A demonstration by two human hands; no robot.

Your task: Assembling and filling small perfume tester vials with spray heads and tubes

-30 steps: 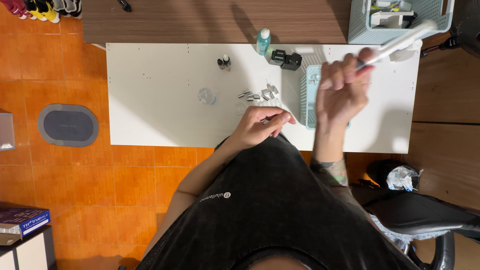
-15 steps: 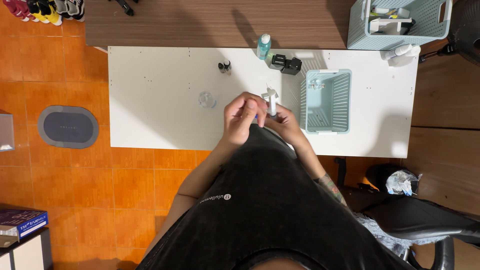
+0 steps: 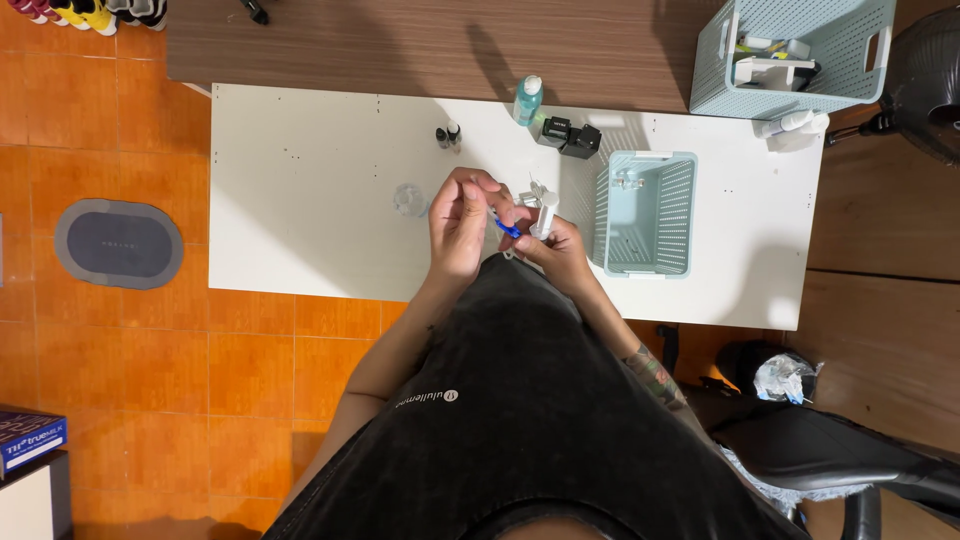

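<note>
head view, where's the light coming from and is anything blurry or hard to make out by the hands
Head view: evenly lit and mostly sharp; shadows fall on the brown desk and beside the small basket, so the light seems to come from behind the person. No strong glare on the white table. The white piece in the right hand and blue bit by the left hand are too small to identify.

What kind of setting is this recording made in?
Probably a home room used as a small craft or hobby workspace. A white table stands on orange floor tiles, with a grey oval mat beside it, pale blue plastic baskets holding supplies, and shoes along the edge.
</note>
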